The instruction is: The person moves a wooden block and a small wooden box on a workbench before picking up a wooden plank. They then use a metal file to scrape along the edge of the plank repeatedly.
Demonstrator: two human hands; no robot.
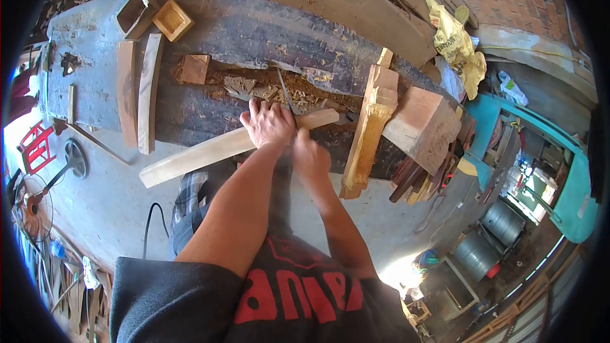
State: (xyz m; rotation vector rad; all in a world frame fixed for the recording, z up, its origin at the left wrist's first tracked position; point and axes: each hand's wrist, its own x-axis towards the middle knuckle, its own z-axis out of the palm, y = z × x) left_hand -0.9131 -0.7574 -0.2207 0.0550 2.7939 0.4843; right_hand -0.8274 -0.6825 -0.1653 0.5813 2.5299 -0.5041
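Note:
A pale, slightly curved wooden strip (197,157) lies slanting across the front edge of the dark, worn workbench (210,114). Pressed down on it near its right part is my left hand (270,124), fingers spread toward the far side. Just right of it, my right hand (311,154) is closed, blurred by motion, at the near end of a thin dark saw blade (285,92). The blade crosses the strip between the two hands and points away from me. The tool's handle is hidden in the right hand.
Two curved wood pieces (147,94) and a small open wooden box (173,20) lie to the left. A long notched beam (370,133) and a large wood block (422,128) stand right. Shavings fill the bench's ragged hollow (279,86). A fan (35,206) stands far left.

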